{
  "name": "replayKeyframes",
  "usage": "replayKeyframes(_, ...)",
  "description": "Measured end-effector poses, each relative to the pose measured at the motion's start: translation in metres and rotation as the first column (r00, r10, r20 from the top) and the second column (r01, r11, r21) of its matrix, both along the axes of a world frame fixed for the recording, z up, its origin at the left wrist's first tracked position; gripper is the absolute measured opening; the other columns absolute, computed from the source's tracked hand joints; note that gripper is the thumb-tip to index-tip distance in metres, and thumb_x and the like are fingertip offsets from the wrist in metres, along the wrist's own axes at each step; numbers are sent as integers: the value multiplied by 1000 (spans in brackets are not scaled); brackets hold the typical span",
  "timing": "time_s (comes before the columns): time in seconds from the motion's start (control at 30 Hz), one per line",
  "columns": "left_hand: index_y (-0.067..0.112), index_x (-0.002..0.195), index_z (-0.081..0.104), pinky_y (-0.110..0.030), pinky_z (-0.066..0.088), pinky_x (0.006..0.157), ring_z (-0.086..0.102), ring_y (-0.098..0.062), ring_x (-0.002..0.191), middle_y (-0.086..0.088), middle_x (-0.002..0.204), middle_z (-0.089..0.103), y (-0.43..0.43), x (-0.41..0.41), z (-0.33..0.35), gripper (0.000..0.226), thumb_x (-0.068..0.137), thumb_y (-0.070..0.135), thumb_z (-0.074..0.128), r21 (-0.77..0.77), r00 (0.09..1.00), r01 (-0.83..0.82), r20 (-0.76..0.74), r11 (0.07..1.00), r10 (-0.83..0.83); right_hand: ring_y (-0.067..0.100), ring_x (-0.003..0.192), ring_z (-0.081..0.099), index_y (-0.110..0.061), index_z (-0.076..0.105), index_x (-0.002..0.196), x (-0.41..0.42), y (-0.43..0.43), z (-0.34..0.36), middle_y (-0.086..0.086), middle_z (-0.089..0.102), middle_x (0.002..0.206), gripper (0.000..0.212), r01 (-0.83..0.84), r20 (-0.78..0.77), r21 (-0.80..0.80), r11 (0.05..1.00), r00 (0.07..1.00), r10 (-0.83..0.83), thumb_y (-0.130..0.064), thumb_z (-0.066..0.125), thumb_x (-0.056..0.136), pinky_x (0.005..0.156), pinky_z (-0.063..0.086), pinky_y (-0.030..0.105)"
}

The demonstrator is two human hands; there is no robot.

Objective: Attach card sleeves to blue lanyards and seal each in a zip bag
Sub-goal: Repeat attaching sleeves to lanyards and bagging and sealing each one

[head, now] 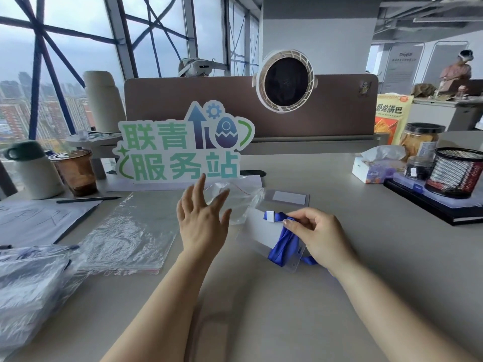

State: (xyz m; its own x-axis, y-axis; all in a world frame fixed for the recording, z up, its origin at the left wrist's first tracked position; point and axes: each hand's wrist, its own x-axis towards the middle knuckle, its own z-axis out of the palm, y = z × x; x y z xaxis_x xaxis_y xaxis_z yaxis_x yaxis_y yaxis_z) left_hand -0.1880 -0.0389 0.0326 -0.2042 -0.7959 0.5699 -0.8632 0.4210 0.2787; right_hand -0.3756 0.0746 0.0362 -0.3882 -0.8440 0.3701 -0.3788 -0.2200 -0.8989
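The right hand (317,237) is pinching the folded lanyard (283,241) flat against the sleeve (261,228) with thumb and fingers curled, probably so the strap is not unrolling before packing. The left hand (201,218) is holding nothing, its fingers straight and spread. It is hovering at the crumpled bag (240,202) just beyond the sleeve, and I cannot tell if the fingertips are touching it. A pile of bags (130,231) is lying to the left on the desk (366,257), and a spare sleeve (287,198) is lying behind the bag.
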Motion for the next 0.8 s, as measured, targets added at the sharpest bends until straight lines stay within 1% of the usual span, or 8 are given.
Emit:
replayKeyframes(0.07, 45, 140, 34, -42, -4, 115, 0, -21, 146, 8, 159, 3, -4, -4, -3, 46, 95, 45, 44, 9, 996, 23, 86, 1000, -24, -4, 69, 62, -14, 72, 89, 0, 0, 0, -6, 71, 80, 9, 8, -1, 5, 1000, 1000, -8, -9, 68, 83, 65, 45, 8)
replayKeyframes(0.17, 41, 143, 31, -41, -4, 116, 14, -12, 145, 15, 155, 22, -6, -7, -5, 46, 97, 42, 39, 2, 991, 57, 118, 998, -57, -4, 68, 61, -16, 72, 88, 0, 0, 0, -8, 71, 78, 8, 24, -14, 27, 999, 1000, -24, -11, 69, 83, 65, 46, 9)
replayKeyframes(0.3, 33, 136, 46, -35, 26, 111, 44, -16, 130, 10, 144, 45, 2, -8, 2, 40, 97, 30, 47, -47, 984, 179, -6, 983, -179, -1, 68, 62, -16, 72, 87, 1, 0, 0, -4, 72, 79, 6, 49, 20, 41, 998, 999, -50, -13, 69, 83, 63, 47, 11)
replayKeyframes(0.37, 29, 131, 53, -35, 39, 102, 50, -19, 124, 7, 139, 50, 8, -7, 5, 38, 94, 24, 53, -52, 969, 237, -52, 970, -240, -1, 66, 61, -16, 71, 86, 1, 0, 1, -3, 71, 78, 4, 62, 59, 59, 996, 996, -66, -14, 69, 83, 61, 47, 11)
replayKeyframes(0.43, 27, 128, 57, -35, 44, 96, 53, -20, 121, 7, 135, 54, 14, -5, 6, 39, 91, 16, 59, -79, 953, 292, -64, 953, -297, 1, 62, 59, -16, 71, 83, 1, -1, 2, -2, 71, 74, 2, 86, 111, 73, 994, 989, -94, -14, 69, 83, 59, 45, 10)
replayKeyframes(0.53, 32, 134, 50, -29, 43, 97, 47, -16, 126, 12, 140, 48, 23, -6, 10, 52, 89, 7, 55, -63, 938, 340, -55, 938, -343, 10, 62, 56, -15, 70, 77, -2, -3, 4, 2, 68, 71, 4, 141, 241, 104, 984, 957, -163, -15, 71, 81, 59, 44, 18)
replayKeyframes(0.67, 39, 142, 33, -20, 36, 99, 37, -10, 132, 19, 148, 33, 35, -12, 12, 68, 87, 0, 48, -20, 907, 415, -68, 910, -416, 12, 59, 52, -17, 66, 78, -5, -4, 7, 0, 63, 69, 8, 245, 329, 158, 957, 900, -285, -22, 71, 82, 46, 34, 22)
replayKeyframes(0.8, 40, 142, 30, -16, 30, 102, 35, -7, 132, 28, 143, 30, 50, -25, 7, 77, 83, -3, 52, 9, 810, 579, -118, 815, -574, 14, 64, 55, -11, 54, 80, 1, -4, 4, 0, 63, 72, 19, 389, 137, 31, 921, 911, -389, -22, 71, 81, 54, 38, 25)
